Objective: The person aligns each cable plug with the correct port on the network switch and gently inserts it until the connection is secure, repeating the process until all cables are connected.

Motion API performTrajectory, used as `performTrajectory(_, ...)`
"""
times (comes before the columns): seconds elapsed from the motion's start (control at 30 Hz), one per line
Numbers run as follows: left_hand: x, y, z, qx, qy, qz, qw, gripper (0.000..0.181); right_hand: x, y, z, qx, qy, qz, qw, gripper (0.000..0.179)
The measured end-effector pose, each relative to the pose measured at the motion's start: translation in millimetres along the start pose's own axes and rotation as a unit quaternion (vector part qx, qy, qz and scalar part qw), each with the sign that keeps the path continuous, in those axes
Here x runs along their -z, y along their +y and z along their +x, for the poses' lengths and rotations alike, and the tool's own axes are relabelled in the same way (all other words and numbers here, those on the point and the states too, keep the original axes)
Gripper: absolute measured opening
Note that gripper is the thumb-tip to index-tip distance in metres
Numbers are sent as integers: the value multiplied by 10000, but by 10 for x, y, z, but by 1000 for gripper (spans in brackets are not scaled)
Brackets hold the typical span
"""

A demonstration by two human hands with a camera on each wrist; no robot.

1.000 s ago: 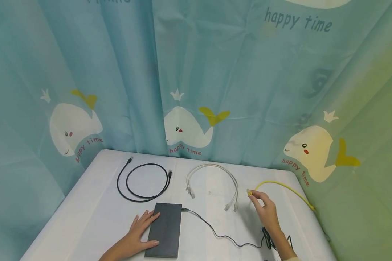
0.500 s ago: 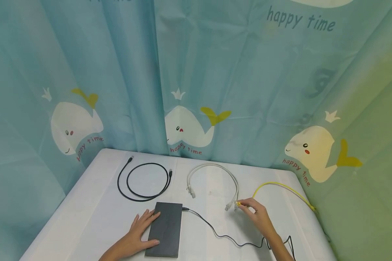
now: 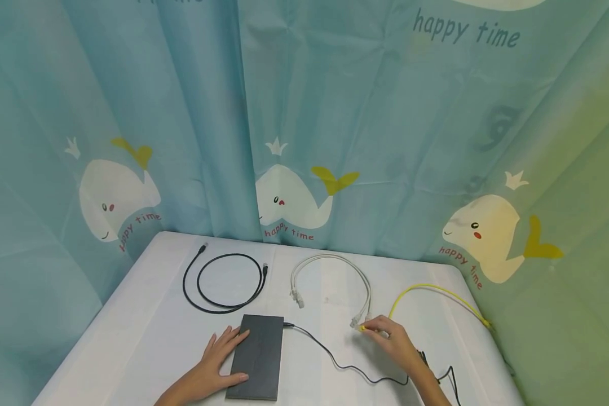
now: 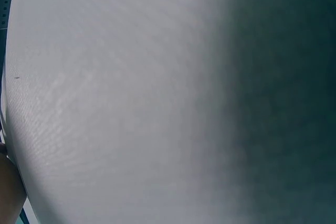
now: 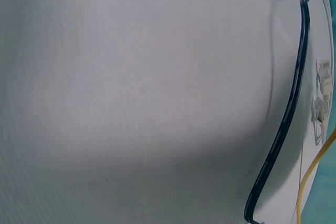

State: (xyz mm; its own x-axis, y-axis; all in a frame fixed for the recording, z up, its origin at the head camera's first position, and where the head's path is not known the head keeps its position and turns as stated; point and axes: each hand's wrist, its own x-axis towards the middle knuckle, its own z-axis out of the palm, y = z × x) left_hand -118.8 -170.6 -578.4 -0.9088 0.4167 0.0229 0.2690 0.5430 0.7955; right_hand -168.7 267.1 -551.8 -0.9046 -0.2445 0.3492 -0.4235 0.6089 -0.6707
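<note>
My left hand (image 3: 210, 366) lies with spread fingers over the left side of a flat black box (image 3: 257, 358), its thumb and fingertips touching the top. Between thumb and fingers of my right hand (image 3: 393, 344) is the plug (image 3: 362, 327) of a yellow network cable (image 3: 426, 286), right of the box. That plug is close to the clear plugs of a white network cable (image 3: 355, 265); whether they touch I cannot tell. In the right wrist view the yellow cable (image 5: 312, 169) runs along the lower right edge. Only a sliver of skin (image 4: 10, 192) shows in the left wrist view.
A thin black cord (image 3: 330, 355) leads from the box's upper right corner to a bundle under my right forearm. Back left on the white table (image 3: 147, 316) lies a looped black network cable (image 3: 228, 307). A patterned curtain (image 3: 309, 113) hangs behind.
My right hand has moved left and toward me, carrying the yellow cable's plug from the right past the white cable's end. The left hand and the box have stayed put.
</note>
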Motion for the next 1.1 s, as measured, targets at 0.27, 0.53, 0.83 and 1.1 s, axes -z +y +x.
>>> performTrajectory(0.27, 0, 3, 3, -9, 38, -22, 10000, 80, -42, -47, -31, -237, -479, 57, 9986, 8)
performTrajectory(0.53, 14, 2, 16, 11, -42, 3, 10000, 80, -58, -90, -22, -161, -652, 62, 9977, 9)
performTrajectory(0.83, 27, 14, 19, 75, -70, 38, 9999, 80, -108, -140, -17, -369, -1241, 68, 9916, 10)
performTrajectory(1.1, 21, 40, 0, 70, -91, 25, 9999, 80, -215, -184, -30, -266, -1316, 192, 9908, 14)
